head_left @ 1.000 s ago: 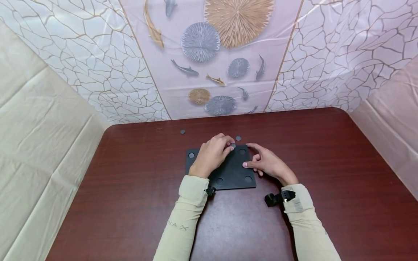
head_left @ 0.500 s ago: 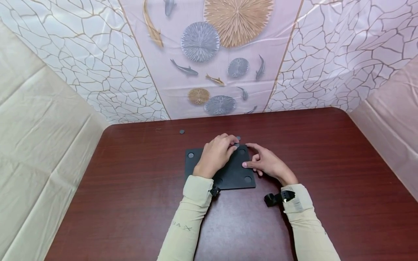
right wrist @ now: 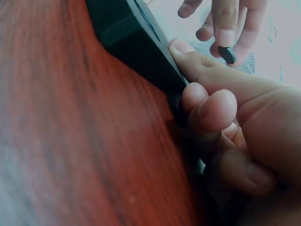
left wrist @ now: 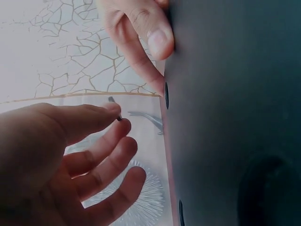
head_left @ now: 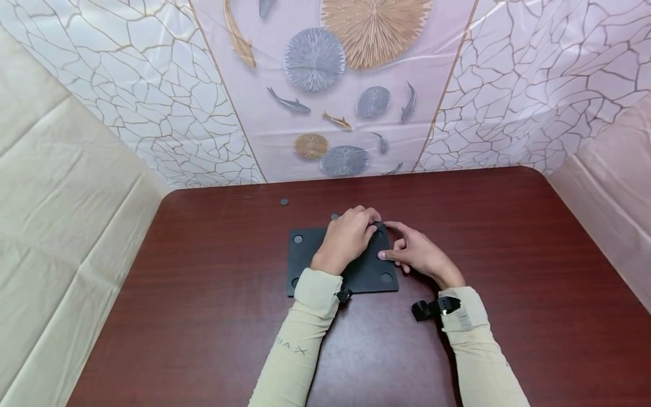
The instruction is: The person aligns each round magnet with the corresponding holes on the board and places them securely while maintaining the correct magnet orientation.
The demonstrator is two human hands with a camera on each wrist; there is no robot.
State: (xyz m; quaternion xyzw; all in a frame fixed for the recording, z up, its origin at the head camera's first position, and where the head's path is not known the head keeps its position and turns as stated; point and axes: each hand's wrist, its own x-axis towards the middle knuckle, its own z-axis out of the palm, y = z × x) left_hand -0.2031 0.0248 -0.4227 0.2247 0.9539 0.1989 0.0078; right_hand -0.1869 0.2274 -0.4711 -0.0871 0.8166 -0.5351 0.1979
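Note:
A dark rectangular board (head_left: 363,274) with round recesses lies flat on the table. My left hand (head_left: 350,236) is over its far right part, pinching a small dark disc (left wrist: 115,109) between thumb and forefinger. In the left wrist view this disc is edge-on and apart from the board; the other fingers are loosely bent. My right hand (head_left: 421,254) grips the board's right side, thumb on the top face, forefinger stretched to the far right corner, other fingers curled at the edge. A lighter grey round (head_left: 298,239) shows in the far left recess. My left hand and sleeve cover the board's middle.
Two loose discs lie beyond the board: a disc (head_left: 284,202) at the far left and another disc (head_left: 334,216) partly behind my left hand. The brown table (head_left: 203,316) meets a patterned cloth (head_left: 373,102) at the back. Pale cloth walls stand at both sides.
My left hand has moved right over the board with the disc, towards its far right corner. A loose disc it had covered now shows; another is now hidden. My right hand has stayed put.

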